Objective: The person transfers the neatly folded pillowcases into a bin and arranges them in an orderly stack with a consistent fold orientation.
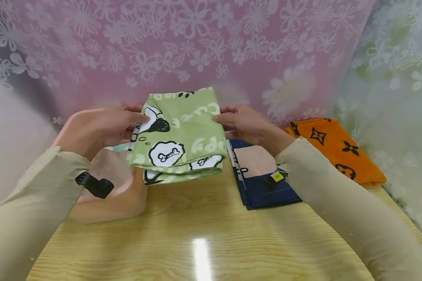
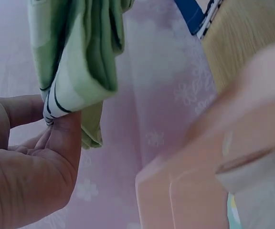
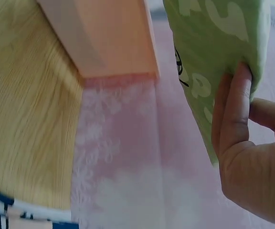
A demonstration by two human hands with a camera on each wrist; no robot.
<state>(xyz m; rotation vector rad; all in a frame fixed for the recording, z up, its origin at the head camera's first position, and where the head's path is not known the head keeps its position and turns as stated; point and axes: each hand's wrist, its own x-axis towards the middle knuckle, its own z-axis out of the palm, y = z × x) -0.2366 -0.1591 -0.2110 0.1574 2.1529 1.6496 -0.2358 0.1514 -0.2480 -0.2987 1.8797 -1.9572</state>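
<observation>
A folded green cloth (image 1: 186,132) with white lettering and black-and-white cartoon prints hangs in the air above the table, held at both sides. On its left edge, my left hand (image 1: 114,123) pinches the layers between thumb and fingers; the left wrist view shows the folds of the green cloth (image 2: 87,71) stacked there. My right hand (image 1: 247,123) pinches the opposite edge, thumb on the near face. In the right wrist view, that hand (image 3: 252,148) has its fingers laid against the cloth's far face.
At the left stands a pink plastic bin (image 1: 126,208) with some light cloth inside. A folded navy cloth (image 1: 274,195) with a pale pink patch lies on the wooden table (image 1: 168,242), right of centre. Beyond it is a folded orange cloth (image 1: 337,148) with black motifs. A pink floral curtain (image 1: 197,47) hangs behind.
</observation>
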